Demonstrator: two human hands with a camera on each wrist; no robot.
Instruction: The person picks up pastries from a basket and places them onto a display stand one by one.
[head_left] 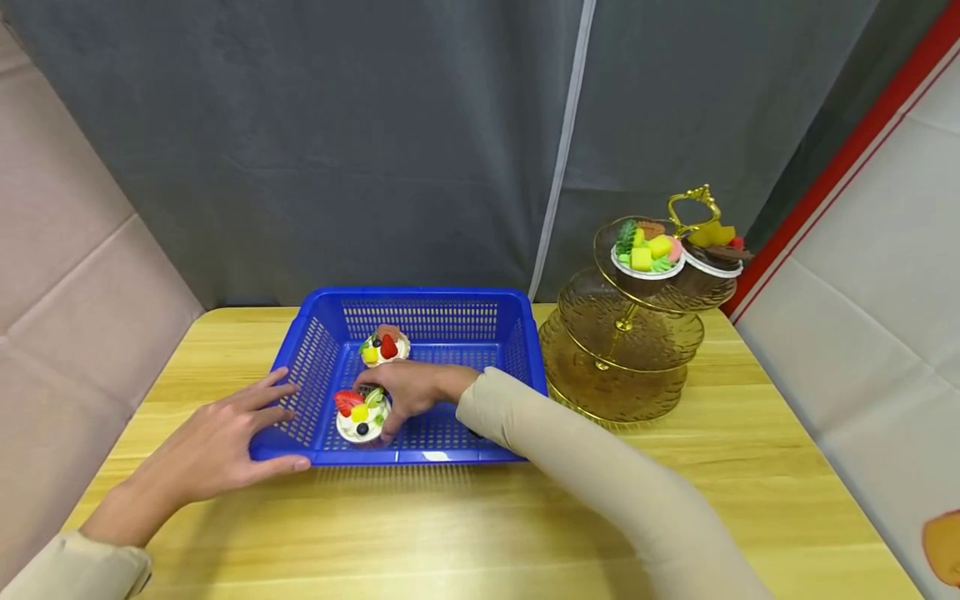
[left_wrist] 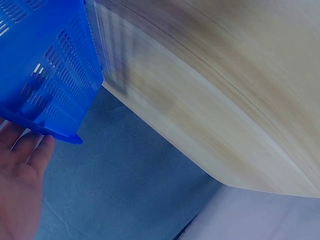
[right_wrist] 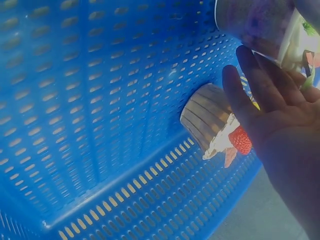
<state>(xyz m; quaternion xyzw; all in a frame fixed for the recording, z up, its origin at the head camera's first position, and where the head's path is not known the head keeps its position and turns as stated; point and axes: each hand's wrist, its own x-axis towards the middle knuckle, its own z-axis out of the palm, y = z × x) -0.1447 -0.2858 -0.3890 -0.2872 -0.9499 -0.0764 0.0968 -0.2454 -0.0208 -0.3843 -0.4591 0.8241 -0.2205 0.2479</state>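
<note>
A person in pale sleeves works with two bare hands at a wooden tabletop (head_left: 450, 533). In the middle is a blue plastic basket (head_left: 420, 292); just beside it, on the right, stands a three-tiered amber stand (head_left: 600, 392) with a gold handle (head_left: 693, 196).

The right hand (head_left: 408, 387) reaches into the basket and grasps the nearer cupcake (head_left: 360, 412), thumb on one side of its cup and fingers on the other. It is topped with strawberry, kiwi and a blueberry. A farther cupcake (head_left: 387, 347) sits behind it, also in the basket. The left hand (head_left: 232, 433) is not clenched; its fingers are spread at the basket's left rim.

The work looks partway through. Two cupcakes seem done: a pineapple-topped cupcake (head_left: 647, 260) and a chocolate-topped cupcake (head_left: 708, 260) sit side by side on the stand's top tier. The two visible in the basket appear left to move. The right forearm (head_left: 600, 467) hides part of the basket, so whether it holds more is unclear.
</note>
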